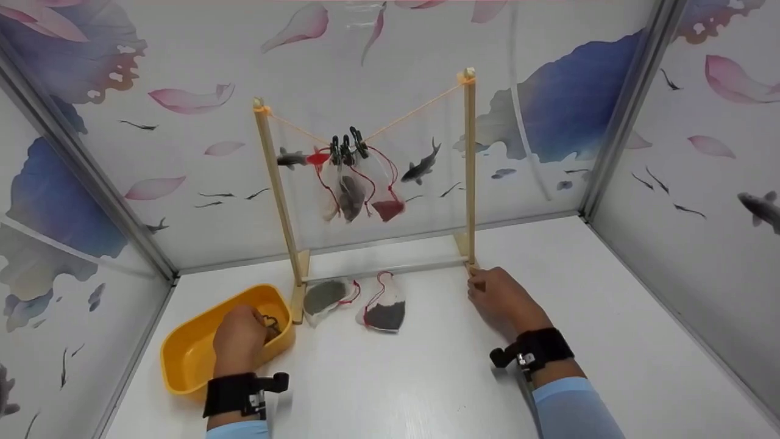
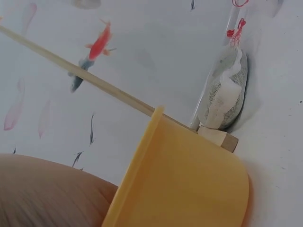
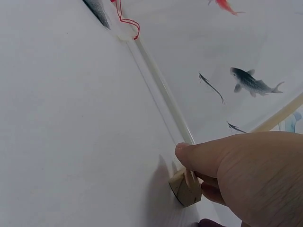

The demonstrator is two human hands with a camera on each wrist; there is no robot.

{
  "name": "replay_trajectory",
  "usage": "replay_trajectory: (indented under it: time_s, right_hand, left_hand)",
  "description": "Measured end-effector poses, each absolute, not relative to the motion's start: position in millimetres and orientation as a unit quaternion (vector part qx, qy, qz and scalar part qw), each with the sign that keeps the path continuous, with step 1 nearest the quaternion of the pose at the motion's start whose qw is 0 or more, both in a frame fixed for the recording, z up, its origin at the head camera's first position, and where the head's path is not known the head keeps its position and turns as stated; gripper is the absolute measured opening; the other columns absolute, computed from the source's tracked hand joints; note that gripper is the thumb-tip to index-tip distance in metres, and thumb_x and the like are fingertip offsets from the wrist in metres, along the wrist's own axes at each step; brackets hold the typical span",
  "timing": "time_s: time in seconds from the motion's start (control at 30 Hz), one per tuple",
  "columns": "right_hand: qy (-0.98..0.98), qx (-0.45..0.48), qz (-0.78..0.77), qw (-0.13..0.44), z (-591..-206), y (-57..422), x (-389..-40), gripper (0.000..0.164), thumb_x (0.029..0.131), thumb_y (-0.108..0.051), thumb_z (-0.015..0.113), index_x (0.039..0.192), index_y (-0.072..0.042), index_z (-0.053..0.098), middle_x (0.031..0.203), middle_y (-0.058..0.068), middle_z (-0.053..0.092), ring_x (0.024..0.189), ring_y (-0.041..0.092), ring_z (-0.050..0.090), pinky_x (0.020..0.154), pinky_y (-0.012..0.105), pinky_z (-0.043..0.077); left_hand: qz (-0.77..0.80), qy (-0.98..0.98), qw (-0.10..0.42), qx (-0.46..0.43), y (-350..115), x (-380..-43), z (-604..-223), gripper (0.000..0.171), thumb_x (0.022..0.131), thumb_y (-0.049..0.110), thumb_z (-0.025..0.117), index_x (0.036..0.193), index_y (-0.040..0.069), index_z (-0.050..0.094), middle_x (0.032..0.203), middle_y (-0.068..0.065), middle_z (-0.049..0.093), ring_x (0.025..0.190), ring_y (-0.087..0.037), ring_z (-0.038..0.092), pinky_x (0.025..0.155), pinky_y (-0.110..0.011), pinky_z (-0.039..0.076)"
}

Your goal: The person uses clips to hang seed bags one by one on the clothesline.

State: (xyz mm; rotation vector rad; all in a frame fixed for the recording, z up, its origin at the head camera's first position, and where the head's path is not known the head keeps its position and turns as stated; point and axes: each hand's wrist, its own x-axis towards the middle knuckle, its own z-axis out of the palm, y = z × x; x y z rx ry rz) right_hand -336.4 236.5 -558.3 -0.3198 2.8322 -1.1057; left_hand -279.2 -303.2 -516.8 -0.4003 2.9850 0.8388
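In the head view my left hand (image 1: pixel 237 335) reaches down into a yellow plastic bin (image 1: pixel 183 366), beside dark clips (image 1: pixel 270 326) at its right end. Its fingertips are hidden, so I cannot tell whether it holds a clip. My right hand (image 1: pixel 503 299) pinches the wooden foot (image 3: pixel 187 188) of a stand at its right side, thumb on top in the right wrist view. Between the stand's two wooden posts (image 1: pixel 470 171) an orange string (image 1: pixel 420 114) sags. Black clips (image 1: pixel 346 149) on it hold several mesh drawstring pouches (image 1: pixel 351 198) with red cords.
Two mesh pouches with dark filling lie on the white table: one (image 1: pixel 326 297) by the stand's left foot, the other (image 1: pixel 385 314) to its right. A clear rod (image 1: pixel 390 268) joins the stand's feet. Printed panels (image 1: pixel 378 36) wall the table at the back and both sides.
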Motion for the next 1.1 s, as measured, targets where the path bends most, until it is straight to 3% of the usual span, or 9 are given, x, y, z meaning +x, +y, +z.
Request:
replay_trajectory:
  time_s: [0.07, 0.1, 0.2, 0.27, 0.43, 0.57, 0.77, 0.93, 1.1]
  right_hand:
    - [0.926, -0.104, -0.362, 0.042, -558, 237, -337, 0.031, 0.116, -0.018, 0.064, 0.088, -0.011, 0.074, 0.172, 0.013, 0.056, 0.161, 0.042, 0.051, 0.112, 0.048, 0.055]
    - [0.926, -0.101, -0.362, 0.041, -558, 237, -338, 0.029, 0.116, -0.018, 0.064, 0.09, -0.012, 0.076, 0.171, 0.013, 0.057, 0.16, 0.042, 0.052, 0.112, 0.048, 0.056]
    - [0.93, -0.113, -0.348, 0.033, -558, 237, -340, 0.026, 0.114, -0.015, 0.066, 0.091, -0.012, 0.077, 0.169, 0.016, 0.058, 0.156, 0.045, 0.056, 0.112, 0.05, 0.057]
    - [0.933, -0.116, -0.339, 0.029, -559, 237, -343, 0.026, 0.113, -0.014, 0.067, 0.089, -0.012, 0.077, 0.169, 0.016, 0.059, 0.155, 0.046, 0.058, 0.111, 0.049, 0.058]
    - [0.938, -0.115, -0.327, 0.027, -559, 236, -347, 0.028, 0.113, -0.015, 0.066, 0.088, -0.012, 0.078, 0.166, 0.017, 0.061, 0.151, 0.046, 0.062, 0.106, 0.049, 0.06]
    - [0.94, -0.098, -0.324, 0.035, -556, 236, -348, 0.022, 0.114, -0.017, 0.066, 0.108, -0.011, 0.086, 0.164, 0.019, 0.064, 0.148, 0.046, 0.063, 0.112, 0.054, 0.059]
    - [0.951, -0.102, -0.288, 0.045, -540, 227, -353, 0.029, 0.114, -0.022, 0.069, 0.132, -0.002, 0.079, 0.144, 0.026, 0.074, 0.135, 0.048, 0.069, 0.112, 0.061, 0.057]
    - [0.946, -0.124, -0.3, 0.006, -510, 195, -345, 0.042, 0.111, -0.031, 0.076, 0.147, -0.008, 0.076, 0.15, 0.02, 0.074, 0.146, 0.045, 0.065, 0.122, 0.063, 0.053]
    - [0.912, -0.202, -0.35, -0.064, -473, 154, -322, 0.051, 0.104, -0.036, 0.086, 0.149, -0.016, 0.075, 0.14, 0.01, 0.081, 0.134, 0.035, 0.075, 0.115, 0.06, 0.059]
  left_hand:
    - [0.283, 0.95, -0.013, -0.133, -302, -280, -513, 0.007, 0.103, 0.005, 0.069, 0.097, 0.002, 0.066, 0.091, -0.015, 0.067, 0.084, -0.031, 0.063, 0.068, -0.04, 0.048]
    - [0.297, 0.945, -0.02, -0.133, -301, -281, -510, 0.009, 0.106, 0.007, 0.07, 0.11, -0.001, 0.067, 0.101, -0.02, 0.07, 0.091, -0.033, 0.065, 0.073, -0.041, 0.052]
    - [0.346, 0.928, -0.041, -0.131, -296, -282, -502, 0.04, 0.112, 0.013, 0.067, 0.149, -0.001, 0.062, 0.123, -0.027, 0.072, 0.097, -0.035, 0.069, 0.08, -0.044, 0.058]
    - [0.382, 0.914, -0.052, -0.128, -290, -283, -496, 0.047, 0.116, 0.015, 0.062, 0.161, 0.001, 0.057, 0.126, -0.027, 0.073, 0.092, -0.03, 0.072, 0.079, -0.04, 0.061]
    - [0.477, 0.866, -0.078, -0.126, -271, -283, -479, 0.034, 0.116, 0.018, 0.065, 0.145, 0.001, 0.069, 0.117, -0.021, 0.072, 0.08, -0.02, 0.075, 0.071, -0.024, 0.064]
    - [0.529, 0.834, -0.104, -0.117, -251, -282, -470, 0.025, 0.113, 0.02, 0.073, 0.13, 0.001, 0.072, 0.113, -0.02, 0.072, 0.081, -0.021, 0.079, 0.072, -0.022, 0.066]
    - [0.589, 0.791, -0.134, -0.094, -214, -278, -461, 0.018, 0.108, 0.02, 0.081, 0.117, 0.005, 0.078, 0.107, -0.014, 0.075, 0.082, -0.021, 0.08, 0.075, -0.025, 0.068]
    - [0.644, 0.75, -0.133, -0.075, -182, -270, -455, 0.015, 0.104, 0.017, 0.085, 0.111, 0.004, 0.08, 0.098, -0.012, 0.079, 0.072, -0.021, 0.078, 0.07, -0.027, 0.068]
    - [0.71, 0.692, -0.121, -0.044, -155, -270, -456, 0.013, 0.104, 0.011, 0.085, 0.109, 0.0, 0.079, 0.092, -0.011, 0.079, 0.065, -0.019, 0.075, 0.065, -0.028, 0.067]
